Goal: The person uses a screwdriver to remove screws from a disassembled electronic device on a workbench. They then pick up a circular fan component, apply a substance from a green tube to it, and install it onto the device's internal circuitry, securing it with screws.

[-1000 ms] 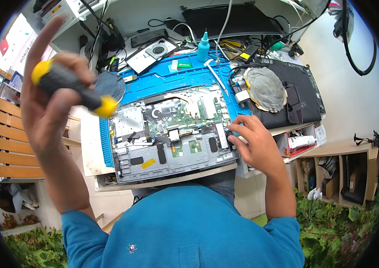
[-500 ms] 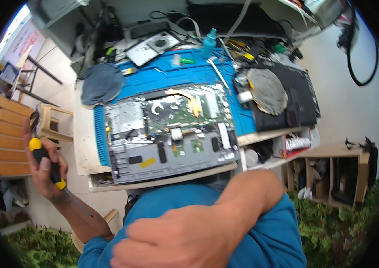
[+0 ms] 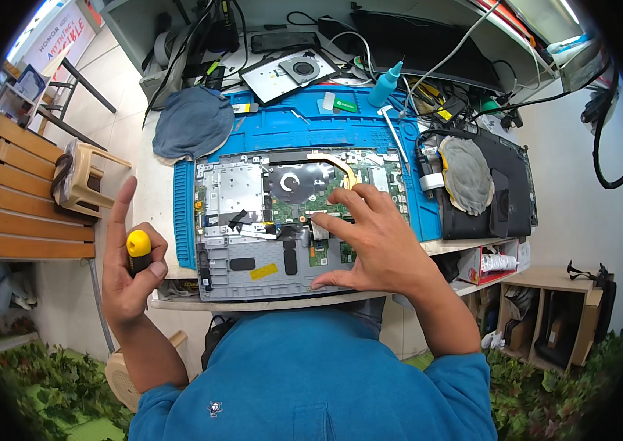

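My left hand (image 3: pixel 129 275) is raised at the left of the table, closed round the handle of a screwdriver (image 3: pixel 138 244). That handle is yellow and black, and the index finger points up free of it. An opened laptop (image 3: pixel 252 257), its circuit board and copper heat pipe exposed, lies at the table's front edge. Over its right half hovers my right hand (image 3: pixel 388 242), fingers spread and nothing visible in them. The index fingertip is at or just above a small silver part (image 3: pixel 319 231) near the board's middle; I cannot tell whether they touch.
A blue work mat (image 3: pixel 274 132) lies under the laptop. Behind it are a grey cloth pad (image 3: pixel 192 123), an optical drive (image 3: pixel 291 74) and a teal bottle (image 3: pixel 385 86). To the right, a second round pad (image 3: pixel 467 176) rests on a black laptop part (image 3: pixel 521 180).
My right hand has moved from in front of my chest forward over the laptop, and its fingers have spread. My left hand has shifted right, turning the screwdriver in its grip.
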{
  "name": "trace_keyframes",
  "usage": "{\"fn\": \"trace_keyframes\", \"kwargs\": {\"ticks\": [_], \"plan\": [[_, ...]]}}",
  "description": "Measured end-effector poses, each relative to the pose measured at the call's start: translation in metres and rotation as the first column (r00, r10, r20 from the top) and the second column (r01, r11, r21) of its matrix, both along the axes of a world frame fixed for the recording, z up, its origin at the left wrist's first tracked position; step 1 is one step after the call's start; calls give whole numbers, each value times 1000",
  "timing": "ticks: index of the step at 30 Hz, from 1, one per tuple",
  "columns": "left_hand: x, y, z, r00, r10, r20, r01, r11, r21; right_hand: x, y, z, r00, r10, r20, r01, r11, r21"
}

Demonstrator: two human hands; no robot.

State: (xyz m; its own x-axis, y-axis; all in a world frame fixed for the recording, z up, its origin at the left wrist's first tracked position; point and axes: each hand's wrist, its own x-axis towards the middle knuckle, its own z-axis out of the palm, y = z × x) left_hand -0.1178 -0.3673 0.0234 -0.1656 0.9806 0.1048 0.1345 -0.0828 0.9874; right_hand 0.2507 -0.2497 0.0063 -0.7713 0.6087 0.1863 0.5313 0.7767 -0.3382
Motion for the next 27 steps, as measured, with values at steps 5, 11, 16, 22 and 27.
{"fn": "trace_keyframes", "kwargs": {"ticks": [5,11,16,22,27], "plan": [[8,1,-2,1000,6,3,-6,1000,-30,-4,6,-14,998,23,57,-22,1000,-20],[8,2,-3,1000,-22,-7,22,998,-54,-4,10,-16,997,53,64,-56,997,44],[6,1,-6,996,-51,-68,46,996,-77,-6,1,-20,992,64,107,-68,997,37],[5,8,4,967,-41,-252,8,991,-130,-6,-14,-23,992,21,122,-31,996,83],[-13,24,4,936,29,-352,-55,996,-64,5,-31,-22,999,-42,-22,43,997,66]]}}
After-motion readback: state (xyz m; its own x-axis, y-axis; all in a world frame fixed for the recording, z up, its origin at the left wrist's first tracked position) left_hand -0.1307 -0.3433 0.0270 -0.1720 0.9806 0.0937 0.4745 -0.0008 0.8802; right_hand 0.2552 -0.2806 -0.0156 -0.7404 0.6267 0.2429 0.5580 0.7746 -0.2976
